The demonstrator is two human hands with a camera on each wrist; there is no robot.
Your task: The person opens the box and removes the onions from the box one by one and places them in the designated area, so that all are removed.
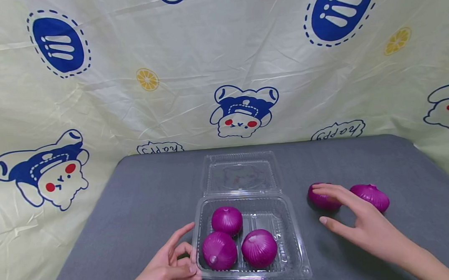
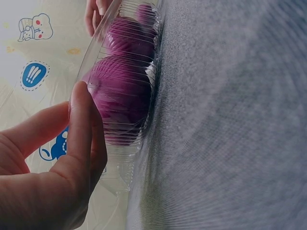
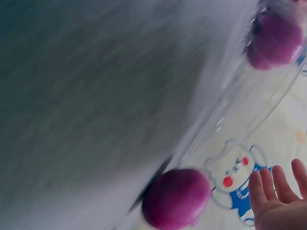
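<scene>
A clear plastic clamshell container [image 1: 294, 237] lies open on the grey table, its lid [image 1: 241, 174] folded back. Inside are three purple onions [image 1: 226, 220] [image 1: 219, 250] [image 1: 259, 248]. My left hand [image 1: 185, 248] rests at the container's front left corner, with the thumb [image 2: 81, 129] against the wall [image 2: 122, 143] in front of an onion [image 2: 120, 91]. To the right, my right hand [image 1: 322, 206] is spread over a loose onion [image 1: 321, 200], fingertips on its top. A second loose onion [image 1: 370, 196] lies just beyond. In the right wrist view, an onion [image 3: 175, 199] sits near the fingers [image 3: 278, 191].
The grey table [image 1: 144, 202] is backed and flanked by a pale yellow cloth [image 1: 169, 75] printed with blue cartoon figures. The table's far edge runs right behind the container's lid. Bare grey surface lies left of the container and in front of the loose onions.
</scene>
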